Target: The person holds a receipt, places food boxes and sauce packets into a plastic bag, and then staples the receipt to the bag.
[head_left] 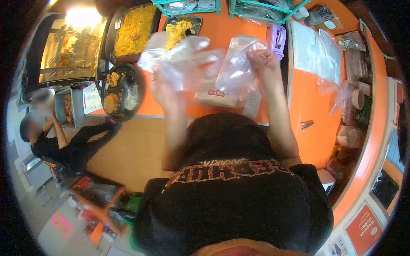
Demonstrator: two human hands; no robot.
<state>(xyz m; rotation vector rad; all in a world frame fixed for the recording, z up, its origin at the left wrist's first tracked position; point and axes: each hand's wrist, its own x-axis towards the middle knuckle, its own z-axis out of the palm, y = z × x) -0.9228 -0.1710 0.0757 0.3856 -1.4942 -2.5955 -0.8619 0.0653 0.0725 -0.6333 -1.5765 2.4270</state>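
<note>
Thin clear plastic bags are up in front of me over the orange counter [213, 22]. My left hand [163, 88] is closed on the lower edge of one clear plastic bag [181, 64], which spreads out crumpled with loose lobes. Another clear part of plastic bag [236, 64] hangs from my right hand [265, 64], pinched between the fingers. Behind and below the plastic, a box with red lettering [216, 94] and a paper slip [253, 104] lie partly hidden. A small tray of yellow food [179, 30] shows just beyond the left plastic.
At left stand a big tray of yellow food [133, 30], a black pan with fried pieces [122, 91] and a lit display case [68, 53]. Teal baskets [267, 10], a purple holder [277, 40] and stacked plastic bags [314, 51] lie beyond. Another person [55, 136] sits at left.
</note>
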